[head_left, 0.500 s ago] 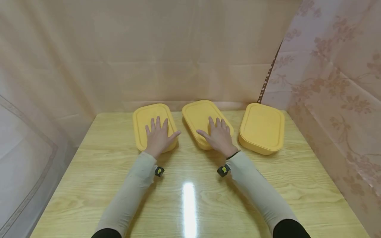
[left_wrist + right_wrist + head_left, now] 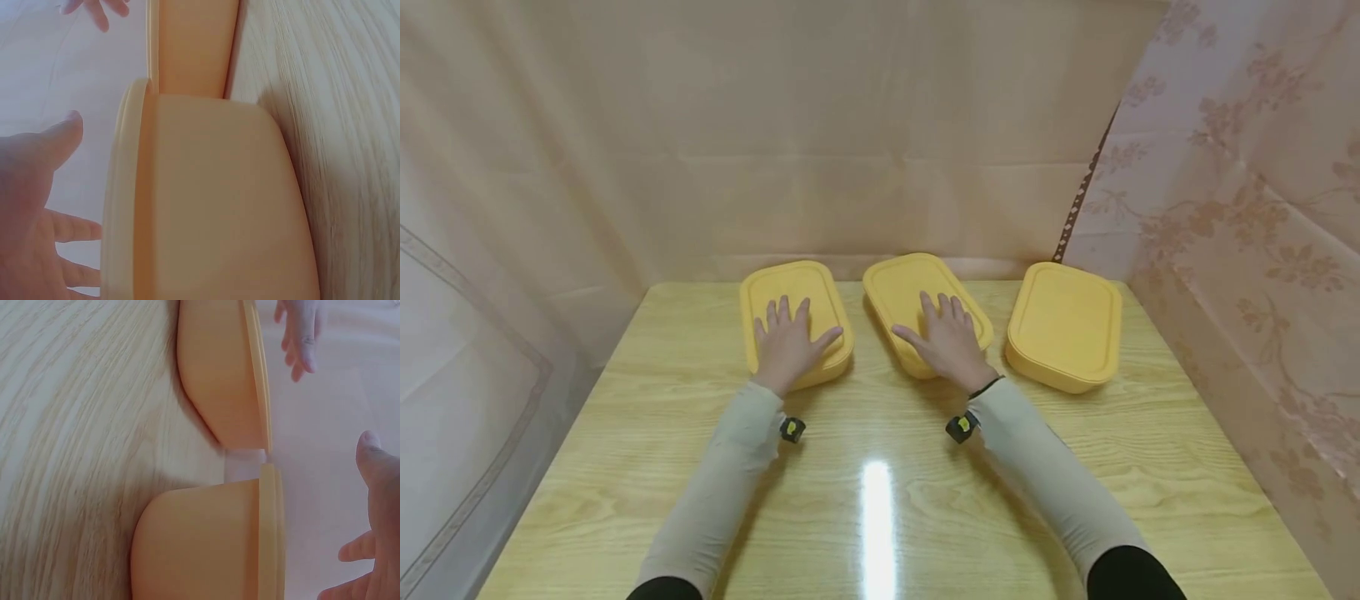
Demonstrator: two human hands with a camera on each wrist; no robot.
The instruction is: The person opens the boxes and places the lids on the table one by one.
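Observation:
Three yellow lidded boxes stand in a row at the far side of the table. Over the left box (image 2: pixel 808 283) my left hand (image 2: pixel 787 350) is spread, palm down, fingers straight. In the left wrist view its fingertips reach the lid's edge while the thumb stands away from it. My right hand (image 2: pixel 951 342) hovers over the near end of the middle box (image 2: pixel 906 287), fingers extended and thumb out to the left. The right wrist view shows a gap between this hand and the lid. Neither hand holds anything. The right box (image 2: pixel 1063 321) is untouched.
The boxes rest on a light wood-grain table (image 2: pixel 700 433), with a bright light reflection down its middle. A beige curtain (image 2: pixel 850 150) hangs behind the table. Patterned pink cloth (image 2: pixel 1247 250) borders the right side and pale cloth (image 2: pixel 467 400) the left.
My left hand has shifted slightly left over its box. The right hand has barely moved, and the boxes keep their places; the head view has turned a little.

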